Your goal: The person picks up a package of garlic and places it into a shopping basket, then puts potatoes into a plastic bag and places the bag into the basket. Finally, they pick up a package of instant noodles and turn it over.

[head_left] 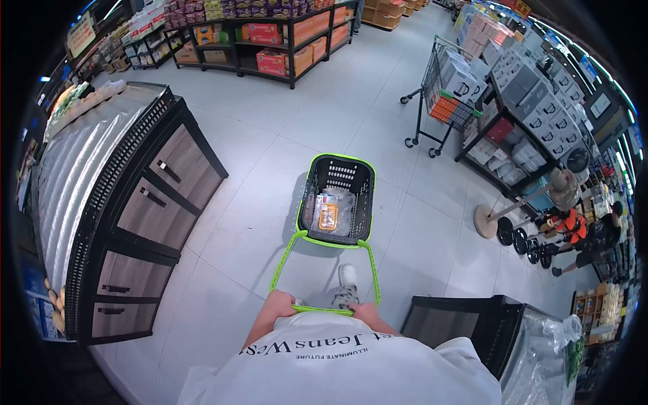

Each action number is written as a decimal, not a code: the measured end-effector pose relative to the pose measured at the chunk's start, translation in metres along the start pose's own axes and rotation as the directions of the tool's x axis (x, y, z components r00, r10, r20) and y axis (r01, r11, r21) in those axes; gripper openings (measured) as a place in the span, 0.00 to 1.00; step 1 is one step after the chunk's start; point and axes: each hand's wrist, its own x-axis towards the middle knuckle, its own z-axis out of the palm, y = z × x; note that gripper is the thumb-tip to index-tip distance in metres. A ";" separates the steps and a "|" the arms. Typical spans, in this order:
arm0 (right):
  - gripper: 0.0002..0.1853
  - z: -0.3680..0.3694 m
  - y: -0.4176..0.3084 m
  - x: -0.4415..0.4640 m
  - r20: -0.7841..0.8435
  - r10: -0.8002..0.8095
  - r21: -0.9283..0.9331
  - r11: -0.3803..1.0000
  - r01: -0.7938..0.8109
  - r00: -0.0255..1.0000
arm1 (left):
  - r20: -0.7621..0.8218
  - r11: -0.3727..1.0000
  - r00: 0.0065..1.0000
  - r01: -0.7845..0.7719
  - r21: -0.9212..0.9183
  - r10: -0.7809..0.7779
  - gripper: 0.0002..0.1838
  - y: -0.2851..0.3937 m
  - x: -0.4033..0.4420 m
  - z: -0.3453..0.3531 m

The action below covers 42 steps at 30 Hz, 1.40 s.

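Note:
Both my hands grip the green handle (324, 310) of a black and green basket (369, 196) on the floor ahead of me. My left hand (278, 306) is closed round the handle's left end. Near its right end, my right hand (370, 314) is closed on it too. Inside the basket lie an orange-framed package (328, 216) and some clear plastic packaging (345, 202). The handle slants from the basket's near rim back to my waist. Below the handle shows one of my white shoes (347, 275).
A wood-panelled display counter (145, 202) stands at the left, another counter (445, 324) at the near right. Ahead are black shelves (291, 50) with boxes. At the right are a shopping cart (432, 88), stacked boxes (540, 115), a stand fan (487, 221) and a person in dark clothes (603, 236).

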 end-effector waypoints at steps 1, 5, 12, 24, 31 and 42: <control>0.12 -0.005 0.017 0.007 0.005 -0.039 -0.010 0.999 0.039 0.999 | -0.004 1.000 1.000 0.024 -0.017 -0.024 0.17 0.011 0.013 -0.003; 0.13 -0.045 0.077 0.049 -0.009 -0.189 -0.048 0.981 0.188 0.982 | -0.012 0.995 0.997 0.078 -0.063 -0.079 0.16 0.045 0.045 -0.016; 0.20 -0.103 0.134 0.116 0.136 -0.363 -0.123 0.917 0.379 0.922 | -0.031 0.966 0.980 0.188 -0.176 -0.197 0.16 0.081 0.099 -0.023; 0.29 -0.152 0.172 0.205 0.450 -0.503 -0.169 0.763 0.623 0.738 | -0.050 0.902 0.931 0.336 -0.272 -0.362 0.22 0.120 0.142 -0.044; 0.29 -0.147 0.154 0.275 0.519 -0.485 -0.102 0.782 0.615 0.703 | -0.001 0.842 0.889 0.432 -0.324 -0.457 0.27 0.077 0.173 -0.060; 0.29 -0.202 0.103 0.468 0.608 -0.402 -0.184 0.768 0.614 0.685 | -0.136 0.786 0.843 0.411 -0.462 -0.520 0.24 -0.028 0.263 -0.168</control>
